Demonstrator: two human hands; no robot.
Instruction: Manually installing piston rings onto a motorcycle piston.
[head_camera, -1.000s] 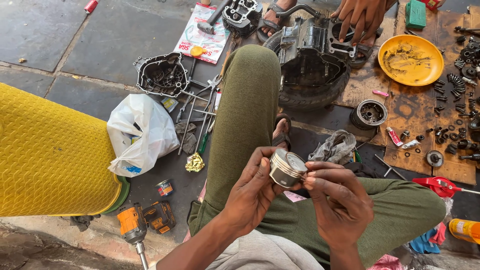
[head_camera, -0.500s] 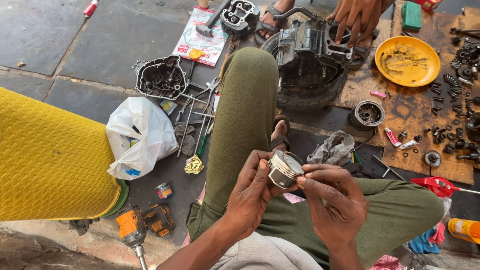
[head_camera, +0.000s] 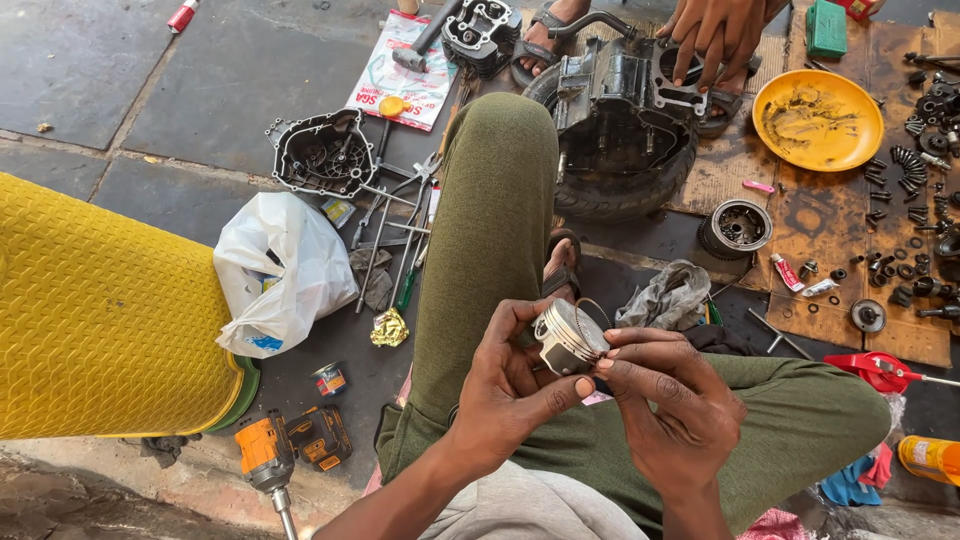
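A shiny metal piston (head_camera: 568, 335) is held over my lap. My left hand (head_camera: 510, 385) cradles it from below and the left, thumb under its skirt. My right hand (head_camera: 670, 405) pinches its right rim, where a thin piston ring (head_camera: 598, 312) stands off the crown. My olive-trousered legs (head_camera: 490, 230) are folded beneath. Farther off, another person's hands (head_camera: 715, 35) rest on a dark engine block (head_camera: 625, 100) that sits in a tyre.
A yellow textured stool (head_camera: 100, 320) stands at left, a white plastic bag (head_camera: 280, 265) and loose wrenches (head_camera: 395, 235) beside it. An orange power drill (head_camera: 275, 455) lies near. An engine cover (head_camera: 322, 152), a yellow dish (head_camera: 818, 118), a clutch part (head_camera: 738, 227) and several bolts (head_camera: 905, 170) lie ahead.
My hands have turned the piston a little, and my right fingers have shifted along its rim with the ring. The other person's hands have moved slightly on the engine block.
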